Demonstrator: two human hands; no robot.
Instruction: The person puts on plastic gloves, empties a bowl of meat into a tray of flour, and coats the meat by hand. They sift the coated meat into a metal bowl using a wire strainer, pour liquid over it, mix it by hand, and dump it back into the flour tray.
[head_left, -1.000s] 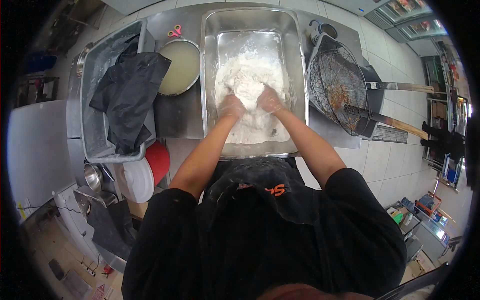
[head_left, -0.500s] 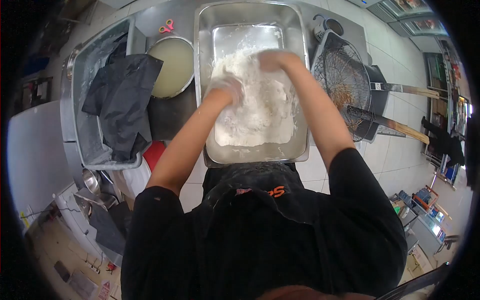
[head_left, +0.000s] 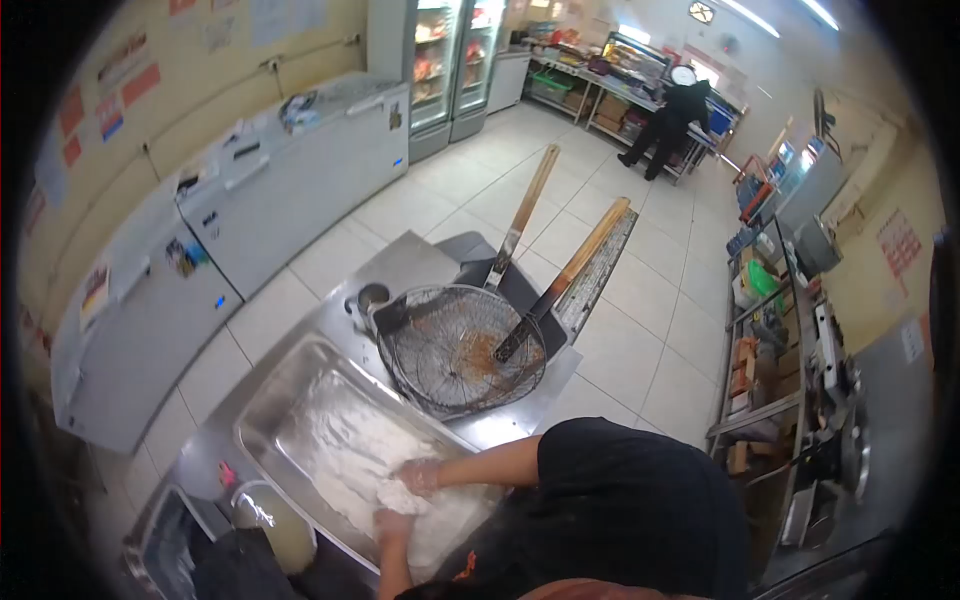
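Note:
A deep metal pan point(head_left: 285, 390) holds a spread of white flour-like powder point(head_left: 345, 450). Inside it, my left hand point(head_left: 396, 526) and my right hand point(head_left: 420, 477) face each other over a powder-coated lump point(head_left: 402, 498). Fingers of both hands curl in against this lump, my right from the far side and my left from the near side. What lies under the white coating cannot be made out. Powder whitens the fingers, and some fingertips are hidden in it.
Beyond the pan sits a round wire strainer point(head_left: 450, 350) with long wooden handles point(head_left: 580, 255). A bowl of cloudy liquid point(head_left: 285, 530), pink scissors point(head_left: 226, 473) and a black cloth point(head_left: 240, 568) lie left. Chest freezers point(head_left: 290, 190) line the wall; a person point(head_left: 680, 115) stands far back.
My head has turned and lifted, so the room beyond now shows. My hands, blurred and apart before, have come together around a powder-coated lump.

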